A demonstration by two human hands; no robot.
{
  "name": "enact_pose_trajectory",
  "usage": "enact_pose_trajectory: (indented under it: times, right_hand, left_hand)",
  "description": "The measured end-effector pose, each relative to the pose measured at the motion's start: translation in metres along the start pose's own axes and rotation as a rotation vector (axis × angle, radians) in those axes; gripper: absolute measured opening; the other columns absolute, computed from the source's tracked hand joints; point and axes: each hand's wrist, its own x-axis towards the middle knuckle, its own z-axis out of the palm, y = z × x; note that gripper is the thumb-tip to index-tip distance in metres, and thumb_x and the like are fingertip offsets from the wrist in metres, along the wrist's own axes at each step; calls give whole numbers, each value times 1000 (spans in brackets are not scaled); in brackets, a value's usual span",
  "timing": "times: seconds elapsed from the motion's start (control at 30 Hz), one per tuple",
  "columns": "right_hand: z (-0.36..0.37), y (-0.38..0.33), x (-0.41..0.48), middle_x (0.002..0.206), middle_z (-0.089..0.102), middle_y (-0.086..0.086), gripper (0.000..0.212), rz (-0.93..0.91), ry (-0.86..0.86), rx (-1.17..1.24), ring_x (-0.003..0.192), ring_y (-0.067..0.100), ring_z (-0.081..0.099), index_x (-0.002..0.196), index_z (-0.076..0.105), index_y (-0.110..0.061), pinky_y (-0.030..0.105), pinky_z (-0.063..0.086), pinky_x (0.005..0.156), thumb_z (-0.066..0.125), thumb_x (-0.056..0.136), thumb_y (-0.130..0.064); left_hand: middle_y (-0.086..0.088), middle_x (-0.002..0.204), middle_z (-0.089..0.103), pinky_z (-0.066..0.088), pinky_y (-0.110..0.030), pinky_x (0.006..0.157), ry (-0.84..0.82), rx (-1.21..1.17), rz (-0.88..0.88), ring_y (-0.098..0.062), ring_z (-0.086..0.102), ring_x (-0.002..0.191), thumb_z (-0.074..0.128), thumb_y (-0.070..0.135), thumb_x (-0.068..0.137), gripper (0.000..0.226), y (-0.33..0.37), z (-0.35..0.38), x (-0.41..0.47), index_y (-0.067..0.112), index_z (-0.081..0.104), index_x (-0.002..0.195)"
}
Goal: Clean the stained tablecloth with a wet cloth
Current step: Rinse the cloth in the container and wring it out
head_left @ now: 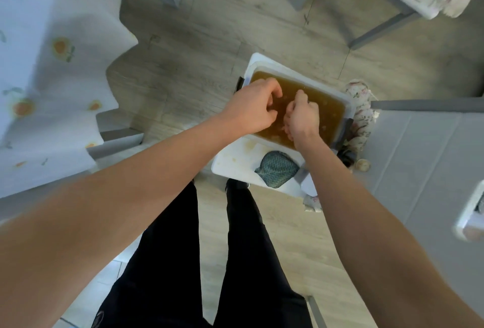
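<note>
Hands over a tub of brown water, floor level

Both hands are held over a white tub [264, 61] of murky brown water [327, 110]: left hand [251, 111] curled near the tub's left rim, right hand [301, 118] clenched mid-tub; what either grips cannot be told. A grey-green cloth [277, 169] lies on the white lid [230, 160] at the near edge. The fruit-print tablecloth [52, 65] hangs at far left, well apart, with open wooden floor [196, 39] between

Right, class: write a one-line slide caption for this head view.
Both hands, left hand and right hand, work in a white plastic tub of brown water.
</note>
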Motion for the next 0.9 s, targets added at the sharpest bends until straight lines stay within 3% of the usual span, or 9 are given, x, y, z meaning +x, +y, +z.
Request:
enact_pose_trajectory:
  times: [0.07,0.2,0.27,0.33,0.47,0.57,0.7,0.8,0.9]
  right_hand:
    - [-4,-13,-14,50,39,-1,64,77,-58,-70,39,15,30,53,41,-22,20,23,40,16,101,-58]
    - [-17,-40,-47,59,46,2,41,124,-78,-99,43,16,32,69,53,-19,26,22,44,29,97,-37]
    - [-27,-51,-62,70,55,6,42,114,-142,-89,49,16,43,86,59,-14,25,29,44,37,102,-46]
    - [-30,-60,-82,87,65,10,48,100,-267,7,67,20,59,102,61,-8,28,43,52,42,103,-53]
    - [-19,-91,-157,103,66,18,22,-19,-582,252,83,24,66,119,56,0,37,57,73,48,104,-13]
    - [1,-104,-209,115,69,14,23,-108,-617,107,98,26,71,126,54,-10,45,59,88,50,103,-9]
    - [24,-131,-271,103,73,15,21,-334,-486,-154,86,23,75,105,66,-10,44,62,76,69,95,-28]
    - [37,-144,-301,85,73,8,28,-509,-378,-345,77,20,74,85,65,-13,45,63,69,71,90,-40]
    - [57,-155,-328,80,74,7,39,-584,-349,-406,72,19,74,80,66,-9,48,61,71,70,89,-47]
  left_hand:
    - [5,106,59,49,-27,73,-31,-28,3,-6,56,80,73,23,86,40,10,-12,-11,22,57,122]
    - [2,115,57,45,-27,78,-89,0,-31,-13,59,91,74,26,88,44,29,-47,-41,21,55,128]
    - [2,119,58,43,-25,78,-88,1,-25,-12,57,92,73,30,90,46,41,-63,-58,20,54,131]
    - [2,120,59,42,-24,78,-106,-6,-4,-10,55,91,71,36,92,48,54,-80,-78,17,54,133]
    - [-1,113,61,44,-30,77,-49,-75,4,-16,58,93,73,41,89,48,71,-110,-121,16,57,128]
    - [-2,111,58,38,-28,75,108,-106,-23,-17,58,97,77,30,85,46,73,-144,-158,16,57,124]
    - [6,90,64,41,-26,66,217,-197,-95,-7,56,77,81,34,81,34,64,-197,-223,19,58,100]
    - [2,69,51,38,-32,62,251,-351,-167,-11,47,63,81,29,85,40,53,-216,-261,19,44,73]
    - [-4,77,59,52,-39,63,319,-525,-238,-20,60,67,74,16,91,28,35,-235,-300,19,47,82]
